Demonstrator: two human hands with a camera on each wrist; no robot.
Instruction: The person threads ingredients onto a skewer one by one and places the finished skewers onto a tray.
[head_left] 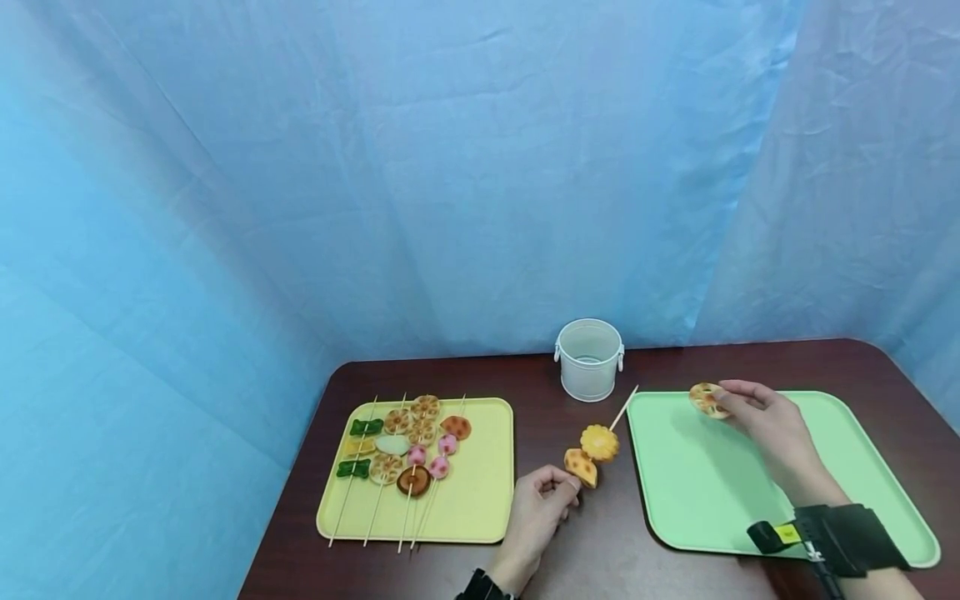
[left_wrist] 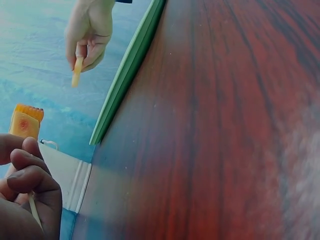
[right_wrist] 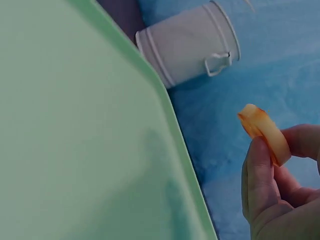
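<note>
My left hand (head_left: 542,508) grips a wooden skewer (head_left: 624,408) near its lower end, between the two trays. Threaded on it are a yellow corn slice (head_left: 599,442) and, nearer my fingers, an orange-yellow spotted wedge (head_left: 581,468). In the left wrist view the stick (left_wrist: 35,212) pokes out below the curled fingers. Over the far part of the green tray (head_left: 705,508), my right hand (head_left: 768,429) pinches a lotus root slice (head_left: 705,401) by its edge. The right wrist view shows that lotus slice (right_wrist: 265,134) edge-on between thumb and fingers.
A yellow tray (head_left: 480,500) at the left bears several loaded skewers, with green pieces (head_left: 353,468), lotus slices, pink balls (head_left: 438,467) and a mushroom slice (head_left: 414,481). Their stick ends overhang its front edge. A white bucket (head_left: 588,367) stands at the table's back, before a blue curtain (head_left: 480,208).
</note>
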